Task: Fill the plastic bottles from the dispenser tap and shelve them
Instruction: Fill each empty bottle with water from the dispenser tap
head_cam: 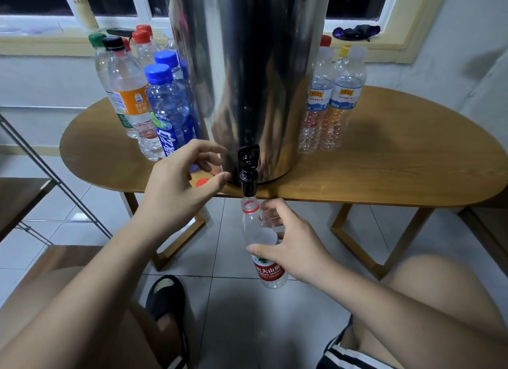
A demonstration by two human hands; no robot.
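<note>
Two bare hands are working at the front of the tall stainless-steel cylindrical dispenser (261, 80). We are grasping the clear uncapped plastic bottle with the red label (253, 225) in our right hand (291, 242). The thumb is pressing the near side just above the label, and the fingers are curling round the far side, showing through the plastic.

Directly above the grip, the bottle mouth is sitting right beneath the spout of the black plastic tap (248, 170). We cannot tell whether mouth and spout are touching. The bottle is hanging slightly tilted below the edge of the oval wooden table (384, 162), over the pale tiled floor (247, 313).

Up and to the left of the grip, our left hand (178, 181) is hovering level with the tap. Its fingers are loosely bent and spread, holding nothing, with the fingertips just beside the tap.

A small red cap (202, 182) is lying on the table under that hand's thumb. Farther up and left of the grip, a cluster of capped bottles is standing, including a blue-capped blue bottle (167, 113) and an orange-labelled bottle (132, 102). Up and right of the grip, two clear bottles with blue-and-yellow labels (341, 104) are standing side by side next to the dispenser. Below and left of the grip, a black sandal (166, 297) is resting on the floor.
</note>
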